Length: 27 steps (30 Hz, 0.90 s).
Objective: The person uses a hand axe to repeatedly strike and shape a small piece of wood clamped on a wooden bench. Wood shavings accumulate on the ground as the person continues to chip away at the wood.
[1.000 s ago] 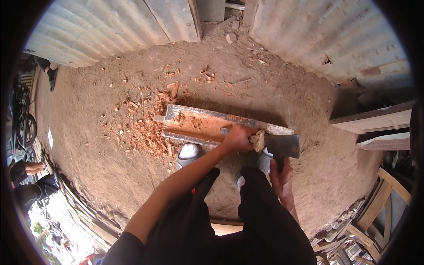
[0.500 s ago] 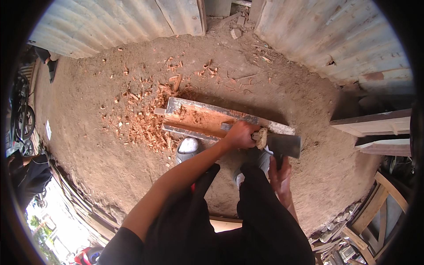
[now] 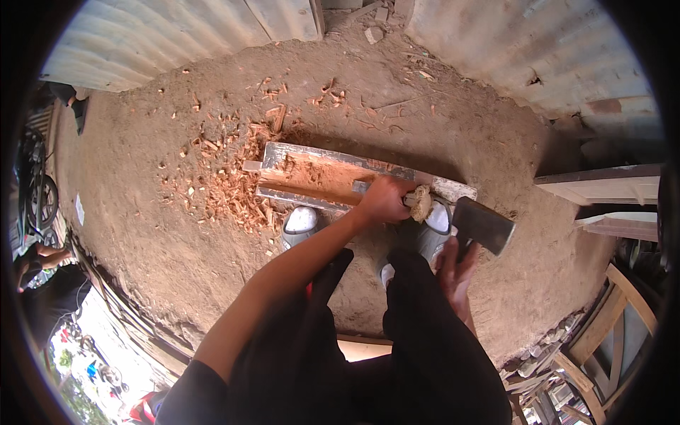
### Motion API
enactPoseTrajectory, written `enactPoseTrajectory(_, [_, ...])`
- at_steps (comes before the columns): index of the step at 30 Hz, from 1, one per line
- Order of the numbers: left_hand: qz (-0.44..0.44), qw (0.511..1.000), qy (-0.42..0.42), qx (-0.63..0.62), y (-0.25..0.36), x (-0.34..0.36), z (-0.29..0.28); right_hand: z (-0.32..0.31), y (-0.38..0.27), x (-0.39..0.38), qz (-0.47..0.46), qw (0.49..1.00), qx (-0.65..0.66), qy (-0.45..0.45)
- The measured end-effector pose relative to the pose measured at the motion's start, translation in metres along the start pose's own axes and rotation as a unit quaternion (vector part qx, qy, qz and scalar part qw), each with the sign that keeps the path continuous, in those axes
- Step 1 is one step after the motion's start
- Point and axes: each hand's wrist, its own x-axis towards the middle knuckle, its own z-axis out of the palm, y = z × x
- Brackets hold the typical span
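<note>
A long wooden block (image 3: 443,187) with a hollowed trough lies on the dirt just beyond my feet, its rim dark and worn. My left hand (image 3: 386,199) is closed around a chisel (image 3: 360,187), whose flat metal blade points left into the trough. The pale, frayed butt of its handle sticks out to the right of my fist. In my right hand (image 3: 455,270), by my right knee, is the handle of a mallet (image 3: 485,225) with a dark, blocky head. That head is tilted and stands apart from the chisel's butt. Reddish chips (image 3: 304,170) lie inside the hollow.
Wood shavings (image 3: 237,188) are heaped at the block's left end. My shoes (image 3: 300,221) stand close against its near side. Corrugated metal sheets (image 3: 524,64) rise at the back. Wooden frames (image 3: 602,340) lean at the right. Another person (image 3: 53,297) is at the left edge.
The mallet head has swung right, away from the chisel's butt, and turned at a slant. My left hand and the chisel stay in place over the trough.
</note>
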Motion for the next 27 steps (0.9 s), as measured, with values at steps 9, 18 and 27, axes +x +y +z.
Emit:
enactPoseTrajectory(9, [-0.001, 1.0, -0.003, -0.004, 0.003, 0.003, -0.006, 0.007, -0.003, 0.0, 0.008, 0.996, -0.059, -0.059])
enactPoseTrajectory(18, [-0.005, 1.0, -0.012, 0.01, 0.0, 0.002, -0.007, 0.011, 0.0, 0.003, -0.033, 0.999, 0.001, -0.03])
enactPoseTrajectory(27, [-0.008, 1.0, -0.005, 0.016, -0.001, 0.002, -0.003, 0.012, -0.006, 0.004, 0.04, 0.998, 0.0, -0.041])
